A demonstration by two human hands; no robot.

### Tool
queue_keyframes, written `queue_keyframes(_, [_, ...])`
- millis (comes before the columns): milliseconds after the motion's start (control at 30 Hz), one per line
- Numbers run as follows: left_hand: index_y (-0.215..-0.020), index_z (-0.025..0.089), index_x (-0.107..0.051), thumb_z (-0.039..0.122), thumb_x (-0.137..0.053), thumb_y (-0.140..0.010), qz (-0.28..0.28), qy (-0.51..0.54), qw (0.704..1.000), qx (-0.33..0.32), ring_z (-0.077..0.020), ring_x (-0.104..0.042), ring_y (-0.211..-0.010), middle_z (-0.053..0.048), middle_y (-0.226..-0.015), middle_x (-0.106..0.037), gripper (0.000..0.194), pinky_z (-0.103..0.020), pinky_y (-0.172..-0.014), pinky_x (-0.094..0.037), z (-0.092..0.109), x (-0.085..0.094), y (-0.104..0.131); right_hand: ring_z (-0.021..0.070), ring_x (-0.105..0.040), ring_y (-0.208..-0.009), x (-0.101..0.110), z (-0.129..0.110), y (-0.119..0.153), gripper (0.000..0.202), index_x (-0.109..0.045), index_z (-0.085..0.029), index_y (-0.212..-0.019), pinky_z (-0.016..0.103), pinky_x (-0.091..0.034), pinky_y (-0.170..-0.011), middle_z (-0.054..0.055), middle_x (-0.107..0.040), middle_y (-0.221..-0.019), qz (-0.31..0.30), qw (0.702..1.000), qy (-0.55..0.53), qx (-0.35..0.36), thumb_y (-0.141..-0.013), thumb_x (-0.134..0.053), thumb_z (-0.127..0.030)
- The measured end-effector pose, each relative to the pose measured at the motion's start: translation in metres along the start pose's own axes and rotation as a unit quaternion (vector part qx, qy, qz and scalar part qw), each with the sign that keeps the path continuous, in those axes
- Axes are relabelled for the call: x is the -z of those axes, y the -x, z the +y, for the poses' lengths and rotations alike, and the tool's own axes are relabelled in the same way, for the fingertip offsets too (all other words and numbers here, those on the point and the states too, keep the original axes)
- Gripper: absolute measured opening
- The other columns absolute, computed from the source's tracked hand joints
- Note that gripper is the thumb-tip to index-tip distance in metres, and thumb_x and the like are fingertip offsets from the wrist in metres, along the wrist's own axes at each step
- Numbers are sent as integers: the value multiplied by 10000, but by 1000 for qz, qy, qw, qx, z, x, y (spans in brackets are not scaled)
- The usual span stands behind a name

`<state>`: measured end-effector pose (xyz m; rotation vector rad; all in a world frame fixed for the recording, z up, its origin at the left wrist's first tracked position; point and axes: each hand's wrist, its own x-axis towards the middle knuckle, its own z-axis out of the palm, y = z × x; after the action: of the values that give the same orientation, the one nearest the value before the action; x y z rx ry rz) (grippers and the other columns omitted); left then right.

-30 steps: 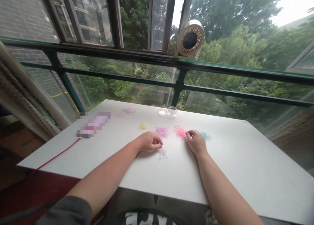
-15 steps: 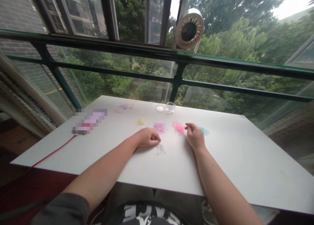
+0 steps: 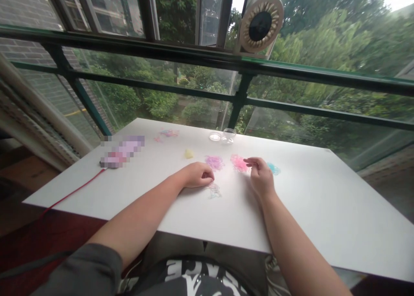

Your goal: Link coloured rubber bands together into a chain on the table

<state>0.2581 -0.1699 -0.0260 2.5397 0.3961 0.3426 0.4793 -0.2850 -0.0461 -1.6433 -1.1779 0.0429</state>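
Observation:
My left hand (image 3: 199, 174) rests on the white table with its fingers curled and the tips pressed together. These tips sit at the edge of a small pile of pale, mixed elastic bands (image 3: 214, 191); anything pinched there is too small to make out. Just beyond lies a heap of purple bands (image 3: 215, 162). My right hand (image 3: 261, 177) hovers at the right of the pink bands (image 3: 238, 162), fingers loosely bent and apart, with nothing visible in them. Behind its knuckles a turquoise heap (image 3: 274, 169) shows. A yellow clump (image 3: 188, 153) lies beyond my left hand.
Near the table's (image 3: 323, 201) back edge stand a clear round tub (image 3: 229, 136) and its lid (image 3: 214, 136). Multicoloured bands (image 3: 168, 133) lie at the back left. A blurred-out purple object (image 3: 123, 151) with a red cable (image 3: 76, 188) is at left. A green railing (image 3: 200, 89) runs behind.
The view has shifted slightly, so the scene sits a little higher and farther right. My right hand's fingers have straightened somewhat by the pink bands. My left hand stays by the pale pile.

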Motion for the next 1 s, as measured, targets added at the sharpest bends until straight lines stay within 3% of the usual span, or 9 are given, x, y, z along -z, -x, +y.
queue_keyframes(200, [-777, 174, -664, 225, -521, -703, 0, 8, 1000, 13, -99, -501, -609, -9, -700, -614, 169, -184, -561, -353, 0, 1, 1, 183, -614, -761, 2, 16, -7, 235, -552, -171, -876, 336, -448, -728, 83, -682, -888, -23, 999, 4, -38, -741, -361, -158])
queue_keyframes(467, [-778, 178, -657, 240, -511, -717, -1, 1, 1000, 15, -103, -501, -612, -10, -694, -610, 170, -187, -567, -354, 0, 2, 2, 207, -601, -900, 1, 21, -9, 249, -543, -182, -934, 358, -413, -792, 79, -682, -933, -20, 999, -10, -47, -757, -368, -193])
queue_keyframes(700, [-791, 175, -656, 256, -515, -718, -11, 12, 1000, 20, -106, -512, -628, -18, -729, -621, 178, -190, -584, -365, -1, 2, 1, 210, -578, -966, -2, 24, -9, 289, -491, -180, -1049, 388, -400, -840, 103, -655, -1003, -16, 991, -112, -66, -790, -388, -257])
queue_keyframes(867, [-784, 175, -654, 265, -514, -721, -6, 14, 1000, 21, -105, -513, -627, -14, -714, -616, 178, -188, -589, -370, 1, 3, 2, 203, -547, -1048, -3, 22, -10, 356, -415, -214, -1144, 397, -396, -890, 116, -566, -1161, -15, 971, -230, -70, -802, -416, -310])
queue_keyframes(1000, [-771, 173, -652, 265, -513, -725, -3, 17, 1000, 12, -100, -500, -602, -12, -680, -600, 172, -184, -563, -367, 1, 4, 3, 204, -557, -1040, -1, 19, -12, 393, -366, -226, -1191, 396, -426, -858, 134, -441, -1290, 3, 967, -242, -77, -808, -391, -311])
